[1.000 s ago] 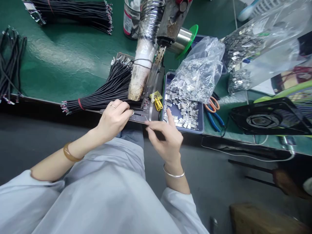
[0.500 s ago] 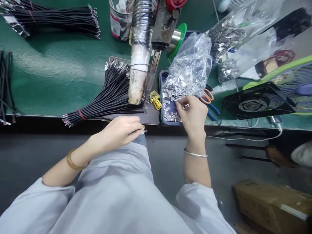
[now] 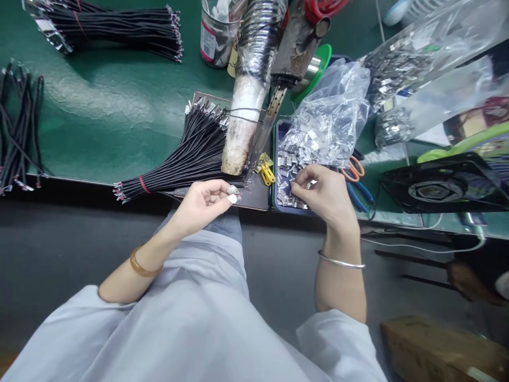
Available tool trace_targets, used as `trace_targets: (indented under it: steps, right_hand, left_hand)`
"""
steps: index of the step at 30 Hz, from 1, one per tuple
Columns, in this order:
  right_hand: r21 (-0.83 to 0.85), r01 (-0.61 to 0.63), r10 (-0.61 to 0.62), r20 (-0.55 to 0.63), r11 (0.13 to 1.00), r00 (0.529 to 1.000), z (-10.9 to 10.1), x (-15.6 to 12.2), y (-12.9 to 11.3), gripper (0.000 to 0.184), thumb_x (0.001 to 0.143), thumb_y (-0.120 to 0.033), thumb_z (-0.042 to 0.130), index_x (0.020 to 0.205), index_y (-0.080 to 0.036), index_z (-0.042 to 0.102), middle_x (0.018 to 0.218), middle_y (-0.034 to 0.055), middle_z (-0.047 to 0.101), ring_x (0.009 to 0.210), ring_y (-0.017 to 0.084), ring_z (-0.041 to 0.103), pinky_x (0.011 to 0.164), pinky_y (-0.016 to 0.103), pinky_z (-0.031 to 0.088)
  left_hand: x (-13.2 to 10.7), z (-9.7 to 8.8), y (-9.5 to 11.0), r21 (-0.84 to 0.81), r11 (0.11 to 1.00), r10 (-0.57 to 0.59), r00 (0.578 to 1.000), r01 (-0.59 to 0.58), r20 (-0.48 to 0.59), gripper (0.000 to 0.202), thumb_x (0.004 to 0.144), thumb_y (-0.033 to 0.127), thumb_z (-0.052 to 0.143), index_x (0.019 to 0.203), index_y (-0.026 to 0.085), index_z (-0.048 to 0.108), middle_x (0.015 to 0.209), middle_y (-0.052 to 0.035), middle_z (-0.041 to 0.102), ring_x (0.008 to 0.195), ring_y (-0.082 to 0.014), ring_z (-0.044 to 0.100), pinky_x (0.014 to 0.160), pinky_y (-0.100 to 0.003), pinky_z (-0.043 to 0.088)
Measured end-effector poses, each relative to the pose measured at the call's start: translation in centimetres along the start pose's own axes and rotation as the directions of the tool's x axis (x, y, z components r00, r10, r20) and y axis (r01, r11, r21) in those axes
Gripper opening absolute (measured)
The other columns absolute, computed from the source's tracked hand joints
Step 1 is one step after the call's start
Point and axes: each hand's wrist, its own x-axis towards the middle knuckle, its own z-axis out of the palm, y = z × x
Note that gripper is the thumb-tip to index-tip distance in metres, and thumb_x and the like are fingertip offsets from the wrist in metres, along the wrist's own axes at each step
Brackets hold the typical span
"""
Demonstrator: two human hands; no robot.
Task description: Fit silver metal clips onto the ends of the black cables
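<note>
My left hand (image 3: 209,204) is closed at the table's front edge, thumb and forefinger pinching a thin cable whose fine wire tips stick out; most of it is hidden by the hand. Just behind lies a bundle of black cables (image 3: 178,162), tied with a red band and with metal connectors on its far ends. My right hand (image 3: 326,191) reaches into a blue tray (image 3: 281,127) of small metal connector shells (image 3: 292,159). Its thumb and forefinger are pressed together low over the shells; what is between them, if anything, I cannot make out.
A taped hose nozzle (image 3: 242,127) and a hot metal-looking tube (image 3: 274,106) hang over the bundle. Yellow clippers (image 3: 267,172) lie by the tray. Pliers (image 3: 360,196), scissors (image 3: 353,168) and a black fan (image 3: 441,183) stand right. More cables (image 3: 127,29) lie back left.
The view has shifted, so the bench sits further right. My left hand has risen towards the table edge, its fingers turned more into view. My right hand stays at the tray, still pinched.
</note>
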Motion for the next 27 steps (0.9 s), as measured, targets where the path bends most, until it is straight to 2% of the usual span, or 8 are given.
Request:
trace_targets:
  steps: [4,8,10,13,15,17,21,27]
  right_hand:
    - [-0.08,0.009,-0.029,-0.261,0.997,0.965,1.4,-1.9,-0.4,0.013,0.074,-0.02,0.061,0.065,-0.024,0.054,0.066,-0.0012,0.064,0.061,0.015,0.058,0.06,0.029,0.043]
    - [0.099,0.054,0.015,-0.592,0.994,0.806,2.2,-4.1,-2.2,0.017,0.08,-0.022,0.066,0.068,-0.025,0.055,0.071,0.0003,0.067,0.063,0.016,0.063,0.056,0.029,0.05]
    - [0.268,0.097,0.103,-0.643,0.958,0.759,2.8,-5.2,-3.8,0.019,0.08,-0.02,0.071,0.069,-0.024,0.056,0.075,0.0008,0.069,0.062,0.016,0.066,0.052,0.029,0.051]
    - [0.433,0.151,0.16,-0.601,0.889,0.783,4.5,-6.6,-6.3,0.017,0.086,-0.022,0.074,0.075,-0.023,0.061,0.083,0.0012,0.072,0.066,0.017,0.072,0.057,0.031,0.058]
    - [0.421,0.233,0.096,-0.627,0.876,0.773,5.9,-7.0,-7.6,0.012,0.088,-0.023,0.074,0.079,-0.024,0.066,0.087,0.0017,0.074,0.079,0.019,0.075,0.072,0.036,0.064]
    - [0.444,0.267,0.046,-0.577,0.855,0.815,7.0,-7.1,-8.6,0.008,0.091,-0.024,0.072,0.083,-0.025,0.07,0.09,0.0022,0.075,0.086,0.019,0.075,0.077,0.037,0.065]
    - [0.616,0.198,0.061,-0.373,0.763,0.926,7.9,-6.7,-9.3,0.011,0.092,-0.023,0.068,0.082,-0.024,0.073,0.093,0.0028,0.076,0.085,0.017,0.074,0.07,0.029,0.064]
    - [0.746,0.13,0.117,-0.269,0.654,0.956,7.6,-6.7,-9.3,0.006,0.086,-0.021,0.072,0.081,-0.023,0.074,0.096,0.0026,0.076,0.086,0.015,0.074,0.072,0.026,0.064]
  left_hand:
    - [0.0,0.5,0.5,-0.016,0.999,-0.029,0.999,0.029,-0.03,0.017,0.068,0.028,0.074,0.068,0.014,0.065,0.056,0.0034,0.051,0.05,-0.0051,0.04,0.047,-0.018,0.032]
    - [0.0,0.7,0.5,0.026,1.0,0.002,0.999,-0.001,-0.037,0.015,0.071,0.027,0.07,0.067,0.014,0.062,0.054,0.0031,0.051,0.049,-0.0056,0.042,0.046,-0.019,0.032]
    - [-0.1,0.8,0.5,0.058,0.998,0.027,0.999,-0.025,-0.04,0.015,0.072,0.025,0.07,0.066,0.015,0.061,0.054,0.0035,0.05,0.049,-0.0053,0.041,0.046,-0.018,0.031]
    - [-0.1,1.0,0.6,0.097,0.993,0.076,0.996,-0.071,-0.052,0.015,0.074,0.024,0.071,0.067,0.015,0.061,0.056,0.0041,0.051,0.05,-0.0051,0.041,0.047,-0.018,0.033]
    - [-0.2,1.1,0.7,0.126,0.987,0.104,0.993,-0.096,-0.054,0.015,0.075,0.024,0.071,0.068,0.015,0.061,0.059,0.0037,0.053,0.052,-0.0057,0.043,0.05,-0.018,0.037]
    - [-0.4,1.1,0.8,0.156,0.981,0.121,0.992,-0.113,-0.043,0.014,0.077,0.024,0.072,0.071,0.015,0.064,0.064,0.0017,0.059,0.057,-0.0073,0.05,0.055,-0.019,0.044]
    - [-0.7,0.8,0.8,0.188,0.974,0.129,0.992,-0.128,0.011,0.009,0.079,0.022,0.07,0.075,0.014,0.069,0.074,-0.0026,0.07,0.067,-0.0111,0.06,0.066,-0.021,0.052]
    - [-0.9,0.3,0.5,0.227,0.96,0.154,0.986,-0.164,0.062,0.01,0.083,0.022,0.07,0.078,0.014,0.072,0.076,-0.0041,0.072,0.068,-0.0125,0.063,0.063,-0.021,0.051]
